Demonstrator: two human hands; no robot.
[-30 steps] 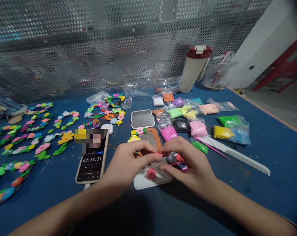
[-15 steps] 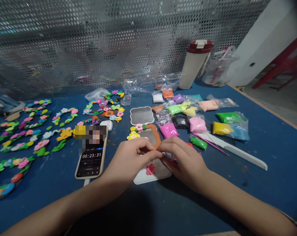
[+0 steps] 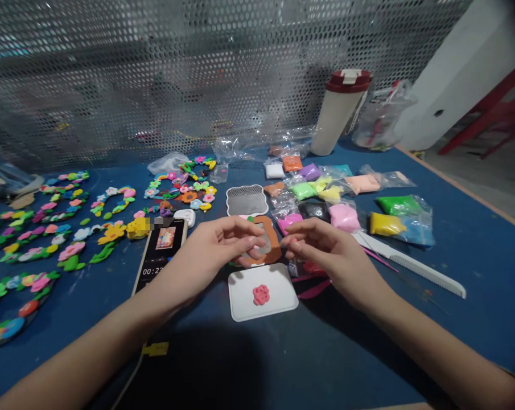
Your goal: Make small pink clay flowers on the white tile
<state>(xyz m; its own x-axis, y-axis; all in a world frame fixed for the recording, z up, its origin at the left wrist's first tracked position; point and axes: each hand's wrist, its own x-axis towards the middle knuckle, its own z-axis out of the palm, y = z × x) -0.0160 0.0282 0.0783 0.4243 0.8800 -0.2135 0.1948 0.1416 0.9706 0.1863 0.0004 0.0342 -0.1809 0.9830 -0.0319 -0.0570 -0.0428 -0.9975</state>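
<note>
My left hand (image 3: 217,245) hovers over a mirror-like frame edged in brown clay (image 3: 275,242), thumb and fingers apart, with nothing I can make out between them. Opposite it, my right hand (image 3: 332,247) pinches a tiny reddish-pink bit of clay (image 3: 293,241) at the fingertips. Below both hands lies a white rounded board (image 3: 240,296), and on it sits a small pink-red clay flower (image 3: 261,295). The left fingers hide much of the frame's decorated left side.
Bagged coloured clay, such as a pink pack (image 3: 343,217), spreads to the right beside a white comb (image 3: 428,273). A phone (image 3: 150,250) and several clay-decorated frames (image 3: 112,202) lie left. A tumbler (image 3: 338,114) stands behind, near a perforated metal panel (image 3: 176,74).
My hands, which met at the fingertips, have moved apart. The left shifted left over the phone, the right moved right, and the white board and clay flower are now uncovered.
</note>
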